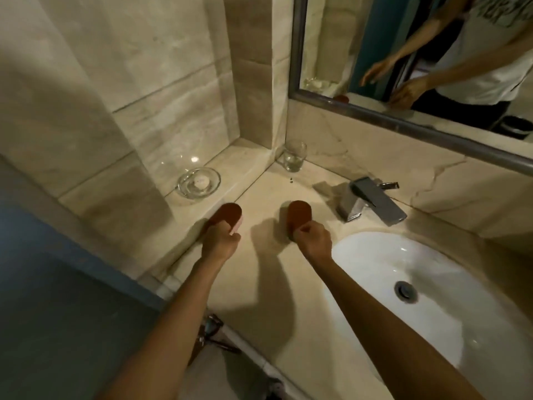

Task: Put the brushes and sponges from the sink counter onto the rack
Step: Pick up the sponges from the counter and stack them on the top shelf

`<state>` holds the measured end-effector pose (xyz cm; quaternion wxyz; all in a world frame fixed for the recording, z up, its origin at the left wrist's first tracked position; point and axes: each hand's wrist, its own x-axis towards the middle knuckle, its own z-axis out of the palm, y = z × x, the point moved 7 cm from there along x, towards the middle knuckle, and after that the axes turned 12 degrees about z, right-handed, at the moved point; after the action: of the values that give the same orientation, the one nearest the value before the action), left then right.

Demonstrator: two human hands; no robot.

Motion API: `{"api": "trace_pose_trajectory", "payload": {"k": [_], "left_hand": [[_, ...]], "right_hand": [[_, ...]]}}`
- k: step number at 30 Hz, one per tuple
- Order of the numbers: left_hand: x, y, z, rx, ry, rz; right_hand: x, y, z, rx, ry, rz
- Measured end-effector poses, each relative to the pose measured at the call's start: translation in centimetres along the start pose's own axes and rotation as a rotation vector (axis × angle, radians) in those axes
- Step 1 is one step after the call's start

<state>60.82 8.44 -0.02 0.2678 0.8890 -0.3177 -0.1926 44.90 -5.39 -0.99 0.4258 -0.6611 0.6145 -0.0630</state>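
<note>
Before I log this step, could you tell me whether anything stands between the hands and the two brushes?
Nothing visible does: the left hand grips the left brush and the right hand grips the right brush. The rack is not clearly in view, so that path cannot be judged.

2 arms fwd, L hand (220,241) grips L brush (227,212), R hand (315,241) grips R brush (298,212)

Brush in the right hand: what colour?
Reddish-brown brush, gripped by the right hand; clearest in the head view.

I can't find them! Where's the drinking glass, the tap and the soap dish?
drinking glass (294,155), head view, its clear side.
tap (377,201), head view, top of spout.
soap dish (181,184), head view, its left rim.
</note>
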Motion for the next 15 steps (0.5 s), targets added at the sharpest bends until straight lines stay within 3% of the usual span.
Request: {"api": "trace_pose_trajectory", "payload": {"k": [7, 15], "left_hand": [[6.7, -2.5, 0.5, 0.306, -0.045, 0.045], [8.7, -3.6, 1.8, 0.549, -0.139, 0.056]], "right_hand": [[5.2, -1.5, 2.1, -0.327, 0.095, 0.065], [7.8, -1.3, 4.3, -0.476, 0.124, 0.072]]}}
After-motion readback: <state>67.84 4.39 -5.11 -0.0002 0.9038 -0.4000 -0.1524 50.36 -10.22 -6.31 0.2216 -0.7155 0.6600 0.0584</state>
